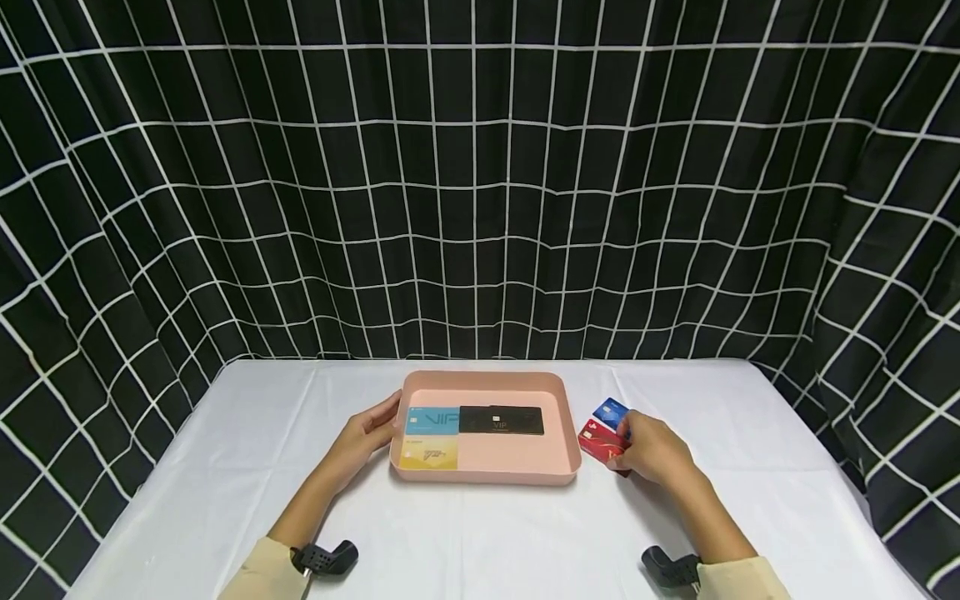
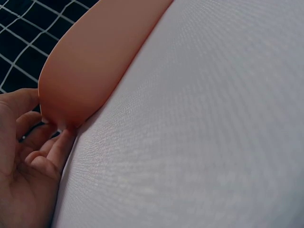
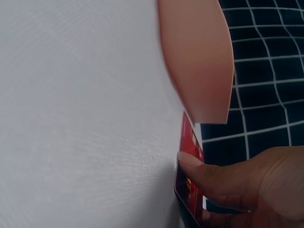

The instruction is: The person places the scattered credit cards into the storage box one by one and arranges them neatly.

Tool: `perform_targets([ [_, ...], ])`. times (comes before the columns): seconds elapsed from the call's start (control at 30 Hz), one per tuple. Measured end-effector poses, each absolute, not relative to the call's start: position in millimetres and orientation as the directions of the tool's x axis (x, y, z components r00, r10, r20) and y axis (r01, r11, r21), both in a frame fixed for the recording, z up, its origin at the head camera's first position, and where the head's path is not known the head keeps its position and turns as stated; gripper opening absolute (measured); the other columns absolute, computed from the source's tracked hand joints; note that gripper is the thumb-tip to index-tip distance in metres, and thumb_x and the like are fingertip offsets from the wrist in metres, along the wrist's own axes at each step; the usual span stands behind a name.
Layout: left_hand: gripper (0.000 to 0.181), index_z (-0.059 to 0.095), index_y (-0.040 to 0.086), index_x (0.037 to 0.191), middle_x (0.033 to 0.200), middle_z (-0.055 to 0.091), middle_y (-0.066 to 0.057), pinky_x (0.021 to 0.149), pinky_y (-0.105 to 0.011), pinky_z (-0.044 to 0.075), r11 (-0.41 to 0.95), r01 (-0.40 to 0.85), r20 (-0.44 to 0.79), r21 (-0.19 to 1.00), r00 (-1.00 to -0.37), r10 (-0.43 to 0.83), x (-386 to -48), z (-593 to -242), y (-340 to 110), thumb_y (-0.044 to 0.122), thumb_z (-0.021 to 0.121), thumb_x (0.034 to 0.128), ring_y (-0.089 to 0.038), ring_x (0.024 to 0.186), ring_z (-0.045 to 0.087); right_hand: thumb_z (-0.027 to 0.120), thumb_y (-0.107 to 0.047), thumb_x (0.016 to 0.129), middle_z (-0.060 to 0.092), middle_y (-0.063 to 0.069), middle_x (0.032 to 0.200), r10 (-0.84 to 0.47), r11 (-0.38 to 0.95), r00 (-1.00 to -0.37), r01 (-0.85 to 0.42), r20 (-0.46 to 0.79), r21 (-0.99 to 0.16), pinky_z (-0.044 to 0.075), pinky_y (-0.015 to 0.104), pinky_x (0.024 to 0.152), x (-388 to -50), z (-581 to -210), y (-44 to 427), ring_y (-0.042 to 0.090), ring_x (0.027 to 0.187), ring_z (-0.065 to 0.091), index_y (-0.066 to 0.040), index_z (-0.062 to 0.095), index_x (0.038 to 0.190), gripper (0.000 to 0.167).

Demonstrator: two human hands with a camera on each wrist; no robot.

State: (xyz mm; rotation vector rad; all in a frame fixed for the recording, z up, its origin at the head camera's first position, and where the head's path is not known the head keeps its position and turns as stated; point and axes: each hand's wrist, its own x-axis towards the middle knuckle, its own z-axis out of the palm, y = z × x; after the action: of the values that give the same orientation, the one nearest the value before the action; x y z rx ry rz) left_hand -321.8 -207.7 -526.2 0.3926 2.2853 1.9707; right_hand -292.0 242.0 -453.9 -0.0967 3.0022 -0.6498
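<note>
My right hand [image 1: 654,446] pinches a red bank card [image 1: 597,439] by its right side, just off the tray's right wall. In the right wrist view the thumb presses on the red card's face, and a dark edge shows below it. A blue card [image 1: 609,411] lies just behind the red one, partly covered by the fingers. My left hand [image 1: 365,435] rests its fingertips against the outer left wall of a pink tray [image 1: 487,381]. Inside the tray lie a light blue VIP card [image 1: 431,421], a yellow card [image 1: 429,453] and black VIP cards [image 1: 517,420] that overlap.
A white cloth [image 1: 480,533] covers the table. Black curtains with a white grid [image 1: 487,208] stand behind the table and at both sides. Each wrist wears a small black camera, such as the left one [image 1: 330,558].
</note>
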Motion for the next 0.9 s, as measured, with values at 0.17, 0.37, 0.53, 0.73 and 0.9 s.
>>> perform_targets([
  [0.17, 0.059, 0.037, 0.013, 0.158, 0.160, 0.038, -0.009, 0.111, -0.034, 0.043, 0.133, 0.135, 0.097, 0.982, -0.961, 0.259, -321.9, -523.9, -207.6, 0.020, 0.059, 0.1042, -0.026, 0.147, 0.038, 0.088, -0.014, 0.072, 0.061, 0.009, 0.081, -0.077, 0.907, -0.996, -0.049, -0.050, -0.418, 0.044, 0.039, 0.063, -292.5, -453.2, 243.3, 0.025, 0.076, 0.055, -0.001, 0.059, 0.099, 0.041],
  [0.37, 0.059, 0.037, 0.013, 0.158, 0.161, 0.037, -0.009, 0.111, -0.033, 0.043, 0.131, 0.125, 0.088, 0.984, -0.963, 0.256, -320.1, -523.7, -207.2, 0.021, 0.060, 0.1039, -0.025, 0.147, 0.037, 0.089, -0.019, 0.072, 0.060, 0.007, 0.077, -0.074, 0.910, -0.995, -0.038, -0.072, -0.412, 0.041, 0.036, 0.060, -291.7, -452.8, 244.4, 0.024, 0.074, 0.054, -0.005, 0.062, 0.089, 0.035],
  [0.53, 0.059, 0.037, 0.012, 0.158, 0.161, 0.037, -0.010, 0.110, -0.032, 0.044, 0.123, 0.122, 0.087, 0.985, -0.962, 0.259, -319.8, -524.7, -207.5, 0.021, 0.059, 0.1043, -0.026, 0.147, 0.037, 0.089, -0.020, 0.070, 0.061, 0.007, 0.076, -0.073, 0.909, -0.995, -0.039, -0.066, -0.415, 0.041, 0.036, 0.058, -290.8, -452.4, 245.0, 0.023, 0.073, 0.054, -0.008, 0.060, 0.080, 0.033],
  [0.73, 0.059, 0.036, 0.011, 0.158, 0.161, 0.037, -0.011, 0.110, -0.032, 0.044, 0.119, 0.123, 0.089, 0.985, -0.961, 0.261, -320.1, -525.1, -207.8, 0.020, 0.059, 0.1045, -0.027, 0.147, 0.037, 0.088, -0.016, 0.071, 0.058, 0.007, 0.073, -0.068, 0.899, -0.996, -0.033, -0.066, -0.437, 0.039, 0.034, 0.059, -291.2, -452.5, 245.0, 0.024, 0.071, 0.053, -0.006, 0.060, 0.082, 0.032],
  [0.9, 0.059, 0.036, 0.011, 0.158, 0.161, 0.036, -0.011, 0.110, -0.032, 0.044, 0.122, 0.122, 0.087, 0.985, -0.962, 0.259, -319.7, -523.6, -206.9, 0.020, 0.059, 0.1045, -0.027, 0.147, 0.037, 0.088, -0.013, 0.070, 0.058, 0.008, 0.075, -0.075, 0.892, -0.995, -0.039, -0.064, -0.450, 0.040, 0.035, 0.060, -292.2, -452.7, 245.8, 0.025, 0.073, 0.053, -0.003, 0.061, 0.088, 0.033],
])
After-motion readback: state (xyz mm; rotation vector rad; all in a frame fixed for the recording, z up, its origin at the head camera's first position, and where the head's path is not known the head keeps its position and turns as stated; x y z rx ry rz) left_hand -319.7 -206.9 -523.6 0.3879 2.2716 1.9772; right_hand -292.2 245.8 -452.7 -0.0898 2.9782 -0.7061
